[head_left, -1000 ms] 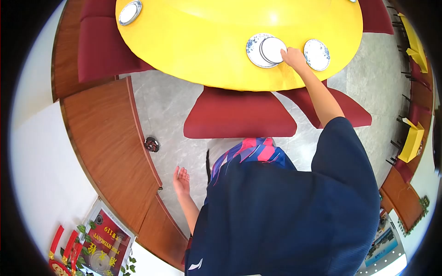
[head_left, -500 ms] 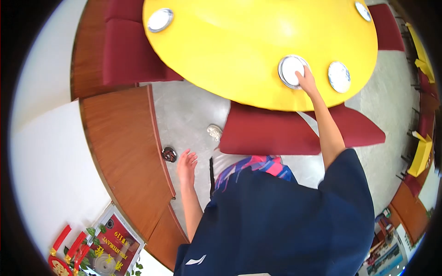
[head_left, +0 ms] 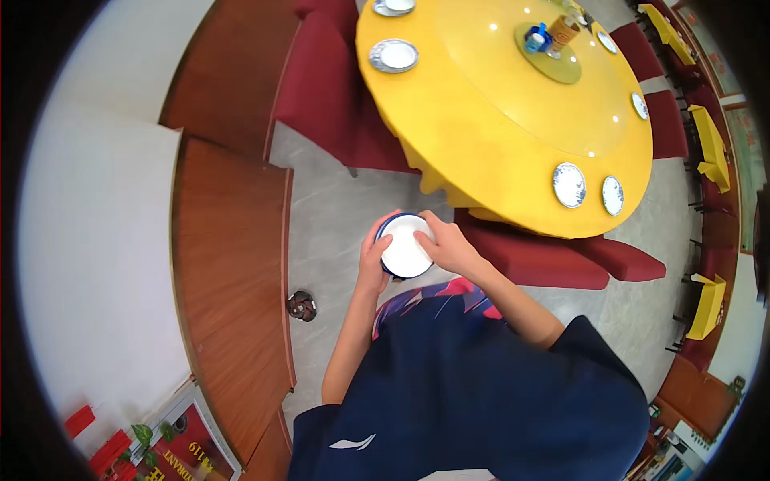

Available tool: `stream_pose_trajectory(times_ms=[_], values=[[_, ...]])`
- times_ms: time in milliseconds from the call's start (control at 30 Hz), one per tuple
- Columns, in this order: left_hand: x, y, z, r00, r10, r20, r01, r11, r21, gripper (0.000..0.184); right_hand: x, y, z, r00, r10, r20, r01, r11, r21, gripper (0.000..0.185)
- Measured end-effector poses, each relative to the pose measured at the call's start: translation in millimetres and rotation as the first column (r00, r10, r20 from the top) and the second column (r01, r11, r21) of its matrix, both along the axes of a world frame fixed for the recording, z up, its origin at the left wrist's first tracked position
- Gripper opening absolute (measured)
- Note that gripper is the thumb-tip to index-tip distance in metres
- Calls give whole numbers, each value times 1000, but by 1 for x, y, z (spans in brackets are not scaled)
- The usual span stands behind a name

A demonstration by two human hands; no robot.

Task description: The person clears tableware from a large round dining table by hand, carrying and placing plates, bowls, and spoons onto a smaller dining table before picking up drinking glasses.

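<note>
In front of my body, a round white bowl [head_left: 405, 255] with a dark blue rim is held level between both hands. My left hand [head_left: 372, 258] grips its left side, thumb resting over the white inside. From the right, my right hand [head_left: 451, 245] clasps the opposite edge, its thumb likewise on the inside. Fingers under the bowl are hidden. Nearby on the yellow-covered round table [head_left: 473, 172] lie a blue-patterned plate [head_left: 569, 185] and a second patterned plate [head_left: 613, 196].
Dark red chairs [head_left: 529, 256] ring the table, one close beyond my right hand. Smaller white dishes on plates [head_left: 395, 55] sit at the far left. A turntable centre [head_left: 561, 60] carries several items. Brown wood panelling [head_left: 233, 264] runs along the left; a dark round object [head_left: 302, 305] is on the floor.
My right hand has come off the table with the bowl and drawn it toward my body. My left hand has risen to grip it too. The view has shifted, showing more of the table.
</note>
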State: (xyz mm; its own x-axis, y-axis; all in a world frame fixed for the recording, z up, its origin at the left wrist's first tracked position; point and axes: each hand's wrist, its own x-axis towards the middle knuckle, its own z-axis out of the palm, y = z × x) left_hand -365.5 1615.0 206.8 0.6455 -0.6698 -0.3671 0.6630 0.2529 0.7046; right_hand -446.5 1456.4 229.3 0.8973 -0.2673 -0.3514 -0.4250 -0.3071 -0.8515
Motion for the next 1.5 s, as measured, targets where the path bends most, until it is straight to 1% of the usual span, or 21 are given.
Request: stream_pose_trajectory(times_ms=[100, 167, 233, 300, 367, 433, 500, 533, 567, 633, 700, 800, 867, 900, 1000, 1100, 1167, 1267, 1433, 1467, 1500], values=[[27, 45, -18, 987, 117, -107, -126, 989, -73, 50, 34, 42, -12, 993, 38, 115, -37, 999, -8, 30], [46, 52, -24, 986, 128, -105, -139, 985, -101, 50, 59, 51, -10, 996, 23, 91, -25, 999, 22, 30], [67, 47, -31, 980, 172, -102, -183, 977, -108, 51, 80, 50, -19, 999, -10, -42, 12, 999, 52, 32], [90, 41, -34, 980, 158, -118, -170, 981, -98, 49, 101, 42, -35, 998, -32, -51, 36, 997, 67, 34], [125, 27, -35, 997, 66, -33, -67, 997, -37, 46, 123, 30, -65, 991, -46, 127, 45, 999, 12, 34], [163, 9, -49, 1000, 16, -4, -16, 1000, -7, 45, 155, 13, -68, 985, -67, 158, 69, 998, -5, 34], [203, -9, -63, 976, -27, 215, -7, 988, 156, 48, 190, -12, -74, 955, -228, 188, 266, 940, -213, 36], [224, -14, -68, 965, -58, 255, 9, 982, 190, 47, 211, -32, -87, 932, -293, 212, 344, 899, -270, 36], [245, -13, -68, 964, -81, 255, 27, 978, 207, 47, 234, -55, -105, 903, -358, 236, 420, 850, -319, 37], [286, -9, -60, 929, -252, 270, 166, 938, 305, 44, 285, -110, -137, 849, -463, 255, 528, 765, -368, 39], [310, 5, -47, 935, -278, 220, 182, 910, 372, 39, 325, -164, -168, 802, -520, 295, 597, 687, -414, 42], [372, 24, -48, 899, -376, 226, 247, 860, 446, 33, 387, -213, -157, 742, -639, 205, 669, 682, -294, 48], [401, 38, -56, 943, -243, 225, 117, 880, 461, 28, 411, -241, -176, 684, -713, 155, 718, 619, -318, 48], [405, 45, -56, 942, -250, 226, 122, 878, 463, 28, 413, -243, -178, 679, -717, 154, 722, 616, -316, 48], [441, 46, -57, 983, -105, 150, 23, 885, 465, 27, 434, -258, -185, 605, -796, 23, 760, 570, -313, 50], [481, 40, -62, 993, -87, 77, 42, 888, 459, 26, 441, -260, -202, 534, -845, -9, 808, 514, -287, 45], [512, 34, -69, 991, -119, 69, 75, 888, 454, 26, 444, -266, -212, 531, -837, -130, 761, 539, -361, 37], [576, 24, -90, 983, -173, 62, 126, 880, 459, 25, 455, -259, -205, 475, -862, -175, 778, 505, -373, 33], [669, 2, -152, 965, -260, -36, 248, 856, 454, 26, 463, -243, -191, 340, -912, -230, 825, 407, -392, 38], [684, -6, -158, 961, -271, -63, 264, 817, 513, 27, 466, -245, -189, 302, -921, -244, 843, 378, -383, 39], [699, -9, -164, 961, -270, -65, 266, 828, 493, 27, 459, -250, -210, 303, -926, -227, 839, 372, -398, 39]])
